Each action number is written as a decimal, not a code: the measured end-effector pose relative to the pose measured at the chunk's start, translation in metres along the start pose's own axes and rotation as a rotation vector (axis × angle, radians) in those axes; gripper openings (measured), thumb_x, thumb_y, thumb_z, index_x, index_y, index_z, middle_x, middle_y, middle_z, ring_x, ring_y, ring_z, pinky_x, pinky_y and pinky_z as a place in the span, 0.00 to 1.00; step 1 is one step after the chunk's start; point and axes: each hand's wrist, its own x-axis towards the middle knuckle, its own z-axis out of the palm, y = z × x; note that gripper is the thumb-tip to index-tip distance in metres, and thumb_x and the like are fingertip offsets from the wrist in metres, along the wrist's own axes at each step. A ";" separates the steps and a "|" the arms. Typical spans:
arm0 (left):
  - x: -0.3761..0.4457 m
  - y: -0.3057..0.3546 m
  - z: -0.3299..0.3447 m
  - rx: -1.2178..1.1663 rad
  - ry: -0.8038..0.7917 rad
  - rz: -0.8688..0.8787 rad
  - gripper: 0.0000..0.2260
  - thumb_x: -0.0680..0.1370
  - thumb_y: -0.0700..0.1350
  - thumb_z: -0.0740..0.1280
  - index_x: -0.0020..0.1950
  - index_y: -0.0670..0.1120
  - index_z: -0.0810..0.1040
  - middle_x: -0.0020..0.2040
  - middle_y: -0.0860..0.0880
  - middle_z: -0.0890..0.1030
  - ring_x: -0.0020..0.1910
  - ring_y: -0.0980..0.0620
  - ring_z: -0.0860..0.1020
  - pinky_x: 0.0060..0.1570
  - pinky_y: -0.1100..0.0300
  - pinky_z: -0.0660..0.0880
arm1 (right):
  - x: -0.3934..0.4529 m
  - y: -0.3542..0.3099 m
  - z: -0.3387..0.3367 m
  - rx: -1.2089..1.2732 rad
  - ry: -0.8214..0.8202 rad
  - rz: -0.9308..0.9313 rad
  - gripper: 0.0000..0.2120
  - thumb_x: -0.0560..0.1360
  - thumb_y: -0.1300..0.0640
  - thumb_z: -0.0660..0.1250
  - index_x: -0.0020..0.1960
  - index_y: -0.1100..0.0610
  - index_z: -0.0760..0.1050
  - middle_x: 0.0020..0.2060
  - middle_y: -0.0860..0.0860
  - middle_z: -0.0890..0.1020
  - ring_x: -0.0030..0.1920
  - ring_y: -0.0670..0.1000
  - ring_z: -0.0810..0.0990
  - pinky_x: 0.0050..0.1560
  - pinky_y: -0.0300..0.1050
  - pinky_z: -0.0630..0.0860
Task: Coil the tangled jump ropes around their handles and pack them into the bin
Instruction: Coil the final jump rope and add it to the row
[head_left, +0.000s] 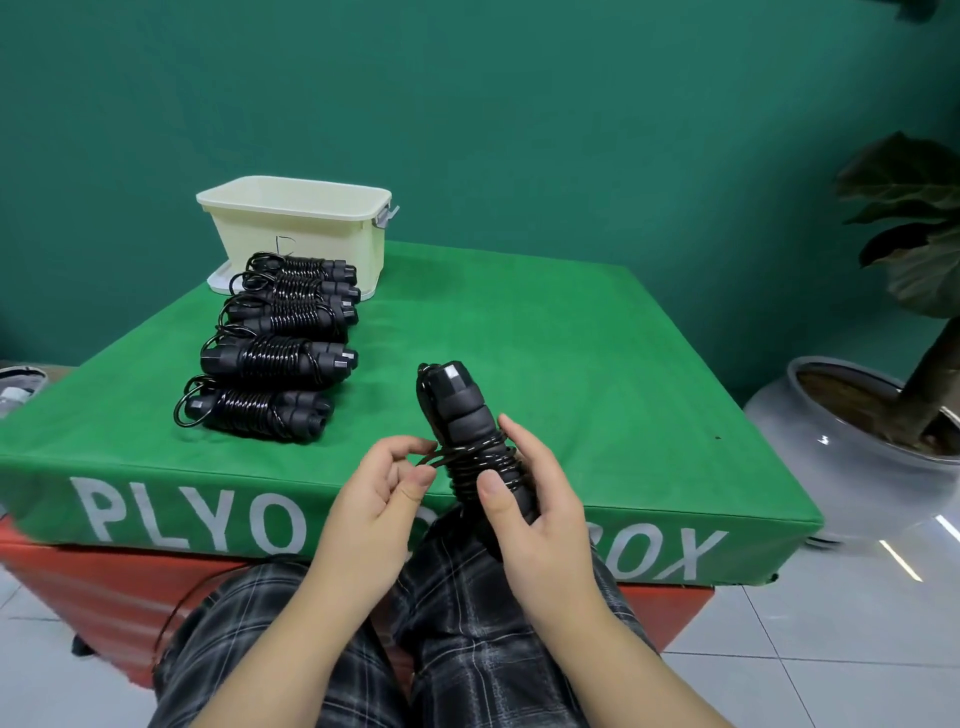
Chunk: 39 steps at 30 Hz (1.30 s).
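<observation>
Black, glossy coiled jump ropes (270, 358), five by my count, lie finished beyond my left hand (382, 486), none yet in the cream plastic bin (301, 234) behind them. That hand pinches loose cord; my right hand (530, 499) grips the half-wound black handles (467, 431).

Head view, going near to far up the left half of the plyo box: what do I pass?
Left hand pinching the rope → row of coiled jump ropes → cream bin at the far edge.
</observation>
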 end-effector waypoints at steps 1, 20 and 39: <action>0.001 0.001 0.000 -0.047 -0.005 -0.024 0.04 0.75 0.56 0.64 0.49 0.61 0.75 0.30 0.58 0.75 0.29 0.62 0.71 0.34 0.60 0.67 | 0.000 0.001 0.000 0.012 -0.005 -0.007 0.20 0.71 0.42 0.65 0.63 0.40 0.69 0.57 0.30 0.77 0.60 0.37 0.75 0.58 0.30 0.69; -0.001 0.008 -0.008 0.174 0.111 0.076 0.12 0.70 0.55 0.65 0.27 0.55 0.77 0.31 0.48 0.71 0.31 0.58 0.70 0.34 0.70 0.65 | 0.005 0.006 0.005 -0.254 0.060 -0.131 0.16 0.79 0.47 0.55 0.65 0.42 0.71 0.61 0.41 0.74 0.64 0.38 0.70 0.63 0.27 0.63; -0.003 0.018 -0.007 0.186 -0.026 0.142 0.10 0.76 0.46 0.63 0.50 0.59 0.79 0.41 0.60 0.78 0.43 0.61 0.76 0.45 0.73 0.69 | 0.004 0.000 0.003 -0.175 0.014 0.117 0.34 0.66 0.44 0.69 0.69 0.38 0.60 0.60 0.31 0.73 0.61 0.34 0.72 0.59 0.31 0.67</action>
